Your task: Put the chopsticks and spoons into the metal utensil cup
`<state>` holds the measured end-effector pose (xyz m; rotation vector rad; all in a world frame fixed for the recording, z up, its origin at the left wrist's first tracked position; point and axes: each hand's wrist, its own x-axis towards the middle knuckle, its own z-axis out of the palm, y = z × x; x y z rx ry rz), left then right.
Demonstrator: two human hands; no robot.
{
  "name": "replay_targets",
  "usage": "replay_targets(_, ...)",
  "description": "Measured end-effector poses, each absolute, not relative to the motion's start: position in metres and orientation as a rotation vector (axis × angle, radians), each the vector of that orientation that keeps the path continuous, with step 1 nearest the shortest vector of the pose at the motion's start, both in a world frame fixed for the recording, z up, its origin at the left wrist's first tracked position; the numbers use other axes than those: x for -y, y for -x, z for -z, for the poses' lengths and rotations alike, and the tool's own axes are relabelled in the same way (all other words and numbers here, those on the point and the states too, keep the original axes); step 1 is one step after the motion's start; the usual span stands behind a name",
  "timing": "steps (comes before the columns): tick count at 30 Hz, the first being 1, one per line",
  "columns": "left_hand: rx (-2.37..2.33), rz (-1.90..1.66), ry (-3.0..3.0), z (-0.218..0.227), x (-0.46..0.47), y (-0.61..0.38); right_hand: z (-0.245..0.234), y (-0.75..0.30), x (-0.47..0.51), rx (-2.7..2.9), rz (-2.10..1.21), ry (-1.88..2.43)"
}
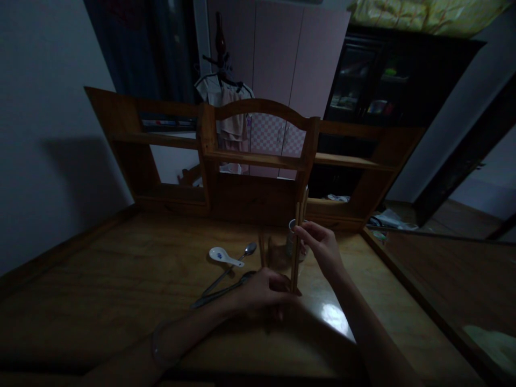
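My right hand (320, 248) pinches a bundle of wooden chopsticks (299, 236) held upright, their lower ends standing on the wooden table (121, 290). My left hand (266, 293) is curled around the bottom of the same chopsticks where they meet the table. Just behind the chopsticks stands a small metal cup (292, 236). To the left lie a white ceramic spoon (223, 256) with a blue mark and two metal spoons (231, 271), one long handle reaching under my left hand.
A wooden shelf unit (258, 156) runs along the table's back edge. Behind it are a pink wardrobe (282, 59), hanging clothes (229, 107) and a dark glass cabinet (371, 80). A grey wall stands at the left. The room is dim.
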<state>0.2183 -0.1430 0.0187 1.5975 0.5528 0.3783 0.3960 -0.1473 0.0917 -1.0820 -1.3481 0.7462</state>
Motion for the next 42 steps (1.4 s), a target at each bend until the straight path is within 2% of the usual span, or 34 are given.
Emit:
replay_targets(10,-0.819,-0.801,-1.815,-0.017,0.128,-0.218,-0.093,-0.384,0.164,1.493,-0.426,1.022)
replay_targets(34,-0.772,-0.701,-1.744,-0.013,0.122,-0.217,-0.091,-0.385,0.16,1.625,-0.428,1.039)
replay_targets(42,-0.772,-0.685,-1.703,-0.014,0.121,-0.218,-0.11,-0.393,0.166,1.779,-0.405,1.098)
